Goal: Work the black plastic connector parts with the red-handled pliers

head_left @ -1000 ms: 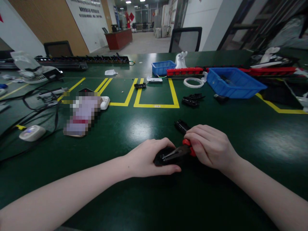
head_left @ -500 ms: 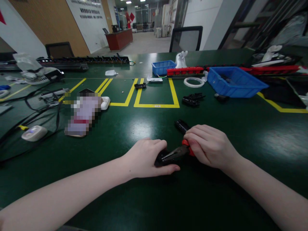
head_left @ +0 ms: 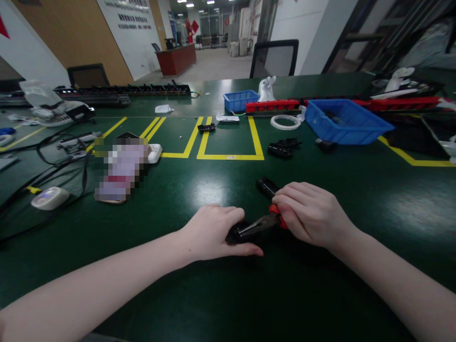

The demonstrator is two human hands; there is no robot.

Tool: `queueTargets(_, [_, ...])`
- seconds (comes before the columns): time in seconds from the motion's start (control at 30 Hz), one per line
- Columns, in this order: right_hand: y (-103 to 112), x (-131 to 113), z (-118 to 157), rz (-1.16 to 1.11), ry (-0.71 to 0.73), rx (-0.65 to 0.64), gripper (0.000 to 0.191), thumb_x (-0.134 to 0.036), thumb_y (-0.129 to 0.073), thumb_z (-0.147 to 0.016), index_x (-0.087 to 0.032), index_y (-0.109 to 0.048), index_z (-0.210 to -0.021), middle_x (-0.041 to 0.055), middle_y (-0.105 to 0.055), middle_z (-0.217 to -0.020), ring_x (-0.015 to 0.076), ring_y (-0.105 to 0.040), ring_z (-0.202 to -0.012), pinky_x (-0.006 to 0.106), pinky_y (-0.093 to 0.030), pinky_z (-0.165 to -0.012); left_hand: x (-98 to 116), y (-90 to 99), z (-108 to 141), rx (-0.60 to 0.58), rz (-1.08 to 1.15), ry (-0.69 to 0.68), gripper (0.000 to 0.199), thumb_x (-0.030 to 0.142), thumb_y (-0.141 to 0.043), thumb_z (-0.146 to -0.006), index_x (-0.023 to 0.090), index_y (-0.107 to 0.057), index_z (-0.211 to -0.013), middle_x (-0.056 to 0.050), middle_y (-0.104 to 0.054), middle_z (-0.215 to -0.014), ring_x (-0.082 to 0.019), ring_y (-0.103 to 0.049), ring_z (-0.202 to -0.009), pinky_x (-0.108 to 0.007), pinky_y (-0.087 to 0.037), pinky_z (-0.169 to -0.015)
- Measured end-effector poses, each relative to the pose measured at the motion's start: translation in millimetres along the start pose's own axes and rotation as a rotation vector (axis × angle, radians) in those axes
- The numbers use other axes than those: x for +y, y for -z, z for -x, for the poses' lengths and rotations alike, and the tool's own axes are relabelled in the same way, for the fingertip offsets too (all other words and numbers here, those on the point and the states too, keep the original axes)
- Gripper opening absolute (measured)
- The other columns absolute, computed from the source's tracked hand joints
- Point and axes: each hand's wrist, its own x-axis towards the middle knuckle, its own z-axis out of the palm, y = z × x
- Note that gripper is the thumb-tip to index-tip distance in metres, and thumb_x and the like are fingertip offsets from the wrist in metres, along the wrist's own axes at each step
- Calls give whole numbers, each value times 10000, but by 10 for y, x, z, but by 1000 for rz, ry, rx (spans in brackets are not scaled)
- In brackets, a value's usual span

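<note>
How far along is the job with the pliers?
Done: can't confirm any; the loose black pieces past the hands could be finished or waiting.
In hand: right hand grips the red-handled pliers, their nose at the black part in the left hand.
Left: likely this part, since the pliers are on it; possibly the loose pieces too. Total unclear.

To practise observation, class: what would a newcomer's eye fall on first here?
Probably the two bare hands: the right hand grips red-handled pliers, whose tips meet a black part in the left hand. Next, perhaps, the big blue bin beyond them to the right, and the yellow tape marking the green table.
</note>
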Motion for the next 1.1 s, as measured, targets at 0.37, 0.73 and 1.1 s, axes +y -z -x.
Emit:
queueTargets(0.37, [13,-34,-9,23,4,18,289,-168,-405,-993,-174,-635,-819,75,-701,-783,187,-612,-725,334,-457,-637,-14,-10,-1,9,-22,-16,608,793,-632,-806,209,-466,-776,49,-557,-628,-145,-549,-543,-258,-332,-573])
queueTargets(0.73, [22,-87,-36,33,-3,12,301,-175,-407,-987,-188,-637,-793,72,-703,-772,192,-621,-724,341,-478,-633,-32,-33,2,31,6,-42,557,728,-675,-821,208,-478,-792,45,-595,-656,-140,-593,-557,-245,-346,-554])
queueTargets(1.1, [66,-41,-25,7,5,12,295,-172,-398,-994,-186,-627,-809,72,-703,-779,188,-612,-716,339,-463,-629,-4,-5,7,39,16,-46,536,711,-643,-847,207,-485,-754,45,-577,-625,-141,-580,-547,-265,-358,-577])
